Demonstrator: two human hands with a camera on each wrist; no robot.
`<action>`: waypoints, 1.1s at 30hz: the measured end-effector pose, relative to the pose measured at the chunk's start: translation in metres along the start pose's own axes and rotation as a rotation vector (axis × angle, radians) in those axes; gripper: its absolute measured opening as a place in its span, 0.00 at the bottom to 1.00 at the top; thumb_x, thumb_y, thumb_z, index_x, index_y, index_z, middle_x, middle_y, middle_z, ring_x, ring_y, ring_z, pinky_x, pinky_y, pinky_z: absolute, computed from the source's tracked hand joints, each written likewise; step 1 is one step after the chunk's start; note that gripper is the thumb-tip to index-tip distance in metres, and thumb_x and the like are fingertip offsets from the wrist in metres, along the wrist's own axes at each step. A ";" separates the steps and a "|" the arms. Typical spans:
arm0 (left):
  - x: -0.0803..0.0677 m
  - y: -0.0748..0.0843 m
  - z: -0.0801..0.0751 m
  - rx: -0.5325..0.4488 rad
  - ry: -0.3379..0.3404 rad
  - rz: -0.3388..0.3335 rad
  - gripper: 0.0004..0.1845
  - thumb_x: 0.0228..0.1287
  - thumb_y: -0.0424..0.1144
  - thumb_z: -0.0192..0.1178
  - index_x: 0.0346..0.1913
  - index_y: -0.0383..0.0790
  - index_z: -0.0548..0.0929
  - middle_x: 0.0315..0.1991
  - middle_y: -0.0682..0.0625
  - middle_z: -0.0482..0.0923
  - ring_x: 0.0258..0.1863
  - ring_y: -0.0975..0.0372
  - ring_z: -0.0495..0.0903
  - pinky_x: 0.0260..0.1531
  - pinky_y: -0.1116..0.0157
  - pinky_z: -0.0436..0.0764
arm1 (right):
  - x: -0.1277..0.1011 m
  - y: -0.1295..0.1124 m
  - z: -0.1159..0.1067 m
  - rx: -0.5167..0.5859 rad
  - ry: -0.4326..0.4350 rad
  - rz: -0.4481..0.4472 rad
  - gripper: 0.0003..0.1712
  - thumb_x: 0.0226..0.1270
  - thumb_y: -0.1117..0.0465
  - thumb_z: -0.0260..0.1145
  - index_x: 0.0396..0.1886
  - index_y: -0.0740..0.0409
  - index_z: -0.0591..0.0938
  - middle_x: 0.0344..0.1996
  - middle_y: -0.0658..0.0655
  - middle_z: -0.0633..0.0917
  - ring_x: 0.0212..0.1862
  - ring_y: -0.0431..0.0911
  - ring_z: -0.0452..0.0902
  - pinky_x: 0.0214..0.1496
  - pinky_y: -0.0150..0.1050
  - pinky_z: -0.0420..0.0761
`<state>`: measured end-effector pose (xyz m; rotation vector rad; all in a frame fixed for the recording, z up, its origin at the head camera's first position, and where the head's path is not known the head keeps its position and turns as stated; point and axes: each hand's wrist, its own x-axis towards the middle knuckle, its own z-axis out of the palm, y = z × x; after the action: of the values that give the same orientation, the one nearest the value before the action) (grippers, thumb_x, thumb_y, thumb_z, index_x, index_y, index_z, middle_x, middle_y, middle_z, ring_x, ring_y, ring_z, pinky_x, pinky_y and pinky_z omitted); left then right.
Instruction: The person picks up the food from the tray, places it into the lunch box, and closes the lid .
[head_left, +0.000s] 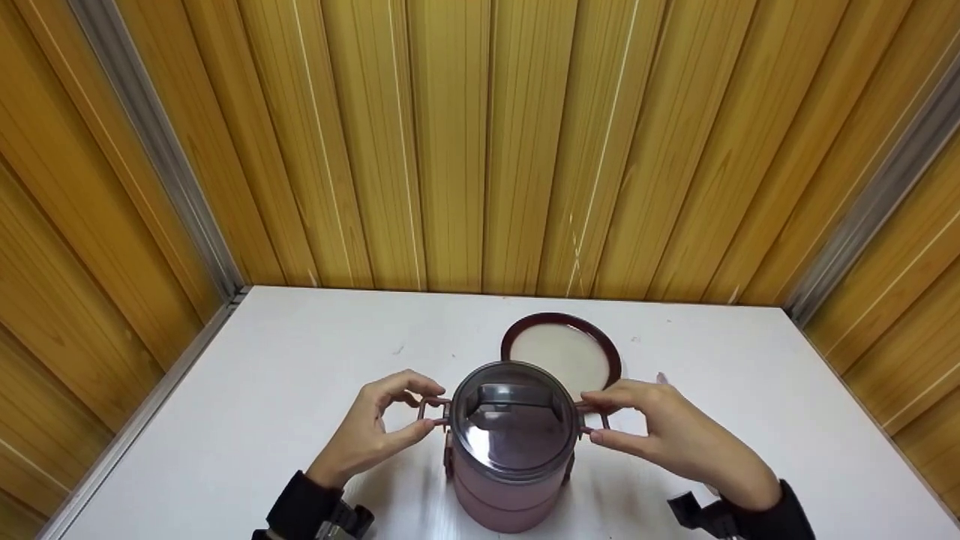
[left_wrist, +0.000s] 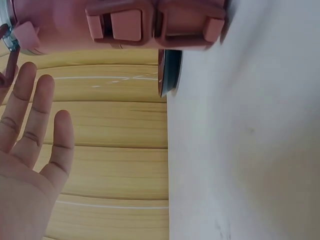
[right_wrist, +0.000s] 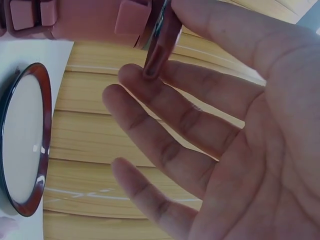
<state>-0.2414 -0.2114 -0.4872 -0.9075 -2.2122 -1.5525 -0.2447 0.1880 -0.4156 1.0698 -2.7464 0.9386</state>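
A pink stacked lunch box (head_left: 510, 501) stands upright on the white table, topped by a dark see-through lid (head_left: 517, 442). Loop-shaped clasps stick out from both sides at lid height. My left hand (head_left: 375, 427) pinches the left clasp (left_wrist: 12, 62) between thumb and fingertips, its other fingers spread in the left wrist view. On the other side, thumb and fingers of my right hand (head_left: 660, 420) pinch the right clasp (right_wrist: 161, 52). Lower side latches (left_wrist: 127, 25) lie flat against the box wall.
Behind the lunch box lies a round plate with a dark red rim (head_left: 616, 360) and cream middle, partly hidden by the lid. A small pinkish thing (head_left: 661, 378) shows beyond my right hand. Yellow wood-patterned walls (head_left: 450, 150) enclose the table's back and sides.
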 end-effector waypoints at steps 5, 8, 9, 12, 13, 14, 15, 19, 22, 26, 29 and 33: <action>-0.001 -0.003 -0.002 0.044 -0.018 -0.008 0.13 0.62 0.34 0.74 0.49 0.49 0.90 0.44 0.53 0.91 0.48 0.61 0.88 0.51 0.57 0.83 | 0.002 0.005 0.001 0.031 -0.048 0.016 0.21 0.71 0.44 0.75 0.61 0.39 0.90 0.47 0.36 0.91 0.54 0.37 0.85 0.66 0.93 0.40; -0.001 -0.004 -0.002 0.070 -0.028 -0.009 0.14 0.60 0.35 0.76 0.48 0.52 0.90 0.44 0.55 0.90 0.48 0.62 0.87 0.51 0.58 0.83 | 0.003 0.007 0.004 0.057 -0.064 0.013 0.21 0.70 0.44 0.76 0.60 0.41 0.90 0.46 0.37 0.91 0.54 0.38 0.86 0.65 0.93 0.36; -0.001 -0.004 -0.002 0.077 -0.029 -0.005 0.15 0.60 0.35 0.77 0.49 0.53 0.90 0.45 0.56 0.90 0.49 0.62 0.88 0.51 0.58 0.83 | 0.004 0.008 0.005 0.062 -0.067 0.012 0.20 0.70 0.45 0.76 0.59 0.41 0.90 0.45 0.37 0.91 0.54 0.38 0.86 0.65 0.93 0.35; -0.001 -0.005 -0.002 0.091 -0.034 0.002 0.16 0.59 0.36 0.78 0.49 0.55 0.90 0.45 0.58 0.90 0.49 0.62 0.88 0.51 0.59 0.83 | 0.005 0.010 0.007 0.062 -0.072 0.002 0.21 0.69 0.46 0.76 0.59 0.42 0.90 0.46 0.38 0.92 0.55 0.40 0.87 0.65 0.93 0.34; -0.002 -0.005 -0.002 0.092 -0.036 0.003 0.16 0.59 0.36 0.78 0.49 0.55 0.90 0.45 0.59 0.90 0.49 0.62 0.88 0.50 0.59 0.83 | 0.005 0.011 0.008 0.059 -0.071 0.000 0.21 0.69 0.46 0.77 0.60 0.42 0.90 0.45 0.38 0.92 0.55 0.41 0.87 0.65 0.93 0.34; -0.001 -0.005 -0.002 0.092 -0.038 -0.003 0.17 0.59 0.36 0.78 0.49 0.56 0.90 0.46 0.60 0.90 0.50 0.63 0.88 0.50 0.59 0.83 | 0.005 0.011 0.008 0.057 -0.071 0.001 0.21 0.69 0.45 0.77 0.60 0.41 0.90 0.45 0.38 0.92 0.55 0.41 0.87 0.65 0.92 0.33; -0.001 -0.005 -0.001 0.093 -0.040 0.001 0.17 0.59 0.36 0.78 0.49 0.56 0.90 0.46 0.60 0.90 0.49 0.62 0.88 0.50 0.59 0.83 | 0.005 0.011 0.009 0.054 -0.071 0.003 0.21 0.69 0.45 0.77 0.60 0.40 0.90 0.46 0.38 0.92 0.55 0.41 0.87 0.66 0.92 0.33; -0.001 -0.005 0.000 0.093 -0.048 -0.014 0.18 0.58 0.37 0.79 0.50 0.58 0.90 0.46 0.60 0.90 0.50 0.63 0.87 0.49 0.61 0.83 | 0.005 0.011 0.012 0.037 -0.069 0.008 0.20 0.68 0.43 0.77 0.58 0.34 0.90 0.48 0.36 0.92 0.56 0.40 0.85 0.67 0.91 0.31; -0.001 -0.006 0.001 0.099 -0.050 -0.011 0.18 0.58 0.37 0.79 0.50 0.58 0.90 0.46 0.60 0.90 0.49 0.63 0.87 0.48 0.61 0.83 | 0.005 0.012 0.013 0.031 -0.071 0.010 0.21 0.68 0.42 0.76 0.59 0.34 0.90 0.48 0.36 0.92 0.56 0.39 0.86 0.67 0.91 0.30; -0.001 -0.007 0.001 0.100 -0.052 -0.005 0.17 0.58 0.37 0.78 0.49 0.58 0.90 0.45 0.60 0.90 0.48 0.63 0.87 0.47 0.60 0.84 | 0.005 0.014 0.013 0.030 -0.069 0.002 0.22 0.68 0.44 0.77 0.60 0.38 0.90 0.46 0.37 0.93 0.55 0.42 0.88 0.67 0.91 0.30; -0.001 -0.007 0.001 0.089 -0.065 -0.017 0.16 0.61 0.38 0.77 0.50 0.57 0.90 0.46 0.59 0.90 0.49 0.63 0.87 0.48 0.60 0.84 | 0.005 0.014 0.012 0.036 -0.072 -0.004 0.22 0.68 0.44 0.77 0.61 0.38 0.90 0.48 0.38 0.93 0.56 0.42 0.87 0.66 0.91 0.30; -0.001 -0.005 0.000 0.039 -0.098 -0.040 0.15 0.69 0.38 0.71 0.56 0.53 0.88 0.52 0.56 0.89 0.54 0.61 0.87 0.53 0.58 0.85 | 0.003 0.013 0.009 0.057 -0.068 0.001 0.23 0.71 0.44 0.75 0.63 0.42 0.89 0.50 0.40 0.92 0.57 0.41 0.86 0.66 0.92 0.31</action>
<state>-0.2441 -0.2130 -0.4909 -0.9526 -2.3329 -1.5070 -0.2531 0.1888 -0.4289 1.1294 -2.7901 1.0057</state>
